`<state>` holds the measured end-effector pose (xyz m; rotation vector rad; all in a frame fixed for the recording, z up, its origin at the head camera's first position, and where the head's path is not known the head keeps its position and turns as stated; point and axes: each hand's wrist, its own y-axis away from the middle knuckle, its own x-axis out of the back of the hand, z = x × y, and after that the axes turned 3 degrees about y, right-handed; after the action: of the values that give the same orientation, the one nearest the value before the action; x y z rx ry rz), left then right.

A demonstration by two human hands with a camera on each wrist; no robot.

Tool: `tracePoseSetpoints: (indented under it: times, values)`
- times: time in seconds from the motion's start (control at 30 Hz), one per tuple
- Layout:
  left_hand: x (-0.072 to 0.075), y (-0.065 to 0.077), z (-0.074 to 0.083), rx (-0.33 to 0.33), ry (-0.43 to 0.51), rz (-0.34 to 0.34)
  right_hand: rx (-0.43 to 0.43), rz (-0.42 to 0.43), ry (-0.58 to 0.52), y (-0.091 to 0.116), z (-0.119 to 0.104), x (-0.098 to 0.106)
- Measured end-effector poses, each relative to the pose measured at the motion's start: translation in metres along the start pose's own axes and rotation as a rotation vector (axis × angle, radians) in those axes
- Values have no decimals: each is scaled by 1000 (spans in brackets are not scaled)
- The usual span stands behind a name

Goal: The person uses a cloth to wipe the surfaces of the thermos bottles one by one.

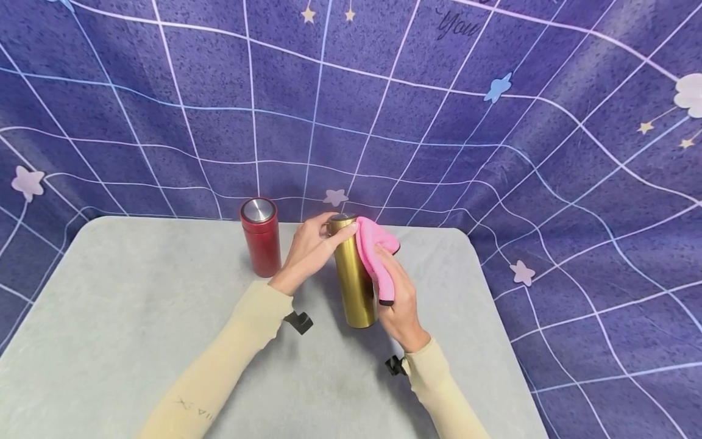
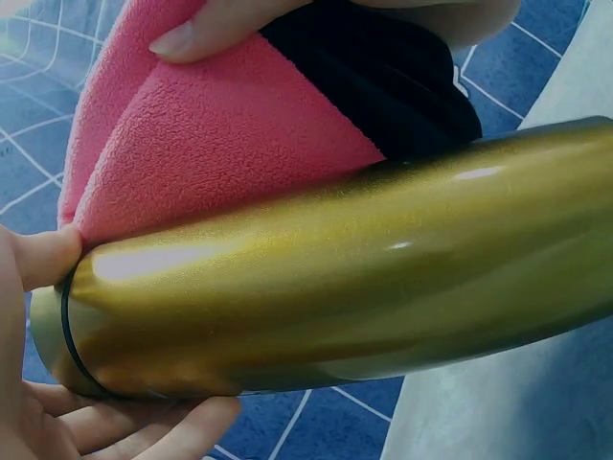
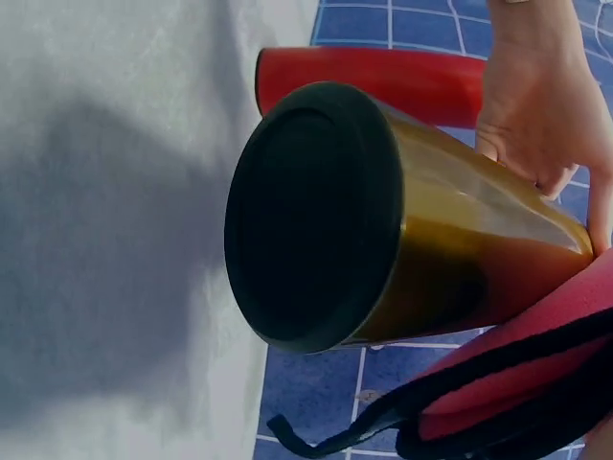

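While the left hand (image 1: 309, 247) grips the gold vacuum flask (image 1: 353, 277) round its top end, thumb on one side and fingers on the other, the right hand (image 1: 399, 299) holds a pink cleaning cloth with a black border (image 1: 373, 253) against the flask's right side. The flask is thus between the two hands, its cap end at the left hand and its long body reaching down past the right hand's fingers. It is tilted, cap toward the table's back edge and base toward the front edge, and its dark base (image 3: 311, 220) shows whole from the right wrist, raised off the table (image 1: 164, 292). The left hand is closed only as far as the flask's width allows; the right hand is bent about the cloth, its thumb laid on the pink side. The cloth's upper corner meets the left thumb near the cap. A red vacuum flask with a silver-topped lid (image 1: 262, 241) stands upright near the table's back edge, just left of the left hand. A purple curtain with stars (image 1: 362, 110) hangs behind.
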<state>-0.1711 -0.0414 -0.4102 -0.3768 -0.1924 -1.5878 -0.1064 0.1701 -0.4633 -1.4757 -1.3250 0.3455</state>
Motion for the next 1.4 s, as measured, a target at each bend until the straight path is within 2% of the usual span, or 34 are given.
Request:
tracePoseSetpoints:
  times: [0.13, 0.33, 0.43, 0.67, 0.8, 0.93, 1.03, 1.17, 1.4]
  values:
    - [1, 0, -2, 0, 19, -15, 42, -13, 8, -1, -1, 1]
    - [3, -2, -4, 45, 151, -65, 71, -15, -40, 0, -1, 2]
    - [3, -4, -6, 45, 189, -70, 108, -27, -59, -2, -1, 3]
    - [4, -6, -7, 73, 147, -52, 186, -119, -55, -7, -3, 5]
    - [4, -6, -8, 90, 199, -40, 196, -204, -38, -6, -2, 6]
    - [4, -6, -9, 81, 232, -25, 173, -268, -47, -4, 0, 6]
    - [5, -5, -8, 65, 223, -23, 173, -276, -37, -4, 1, 7]
    - [5, -6, -7, 50, 204, -26, 199, -262, 30, -5, 0, 6]
    - [5, -9, -8, 73, 149, -37, 242, -277, 156, -7, -1, 5]
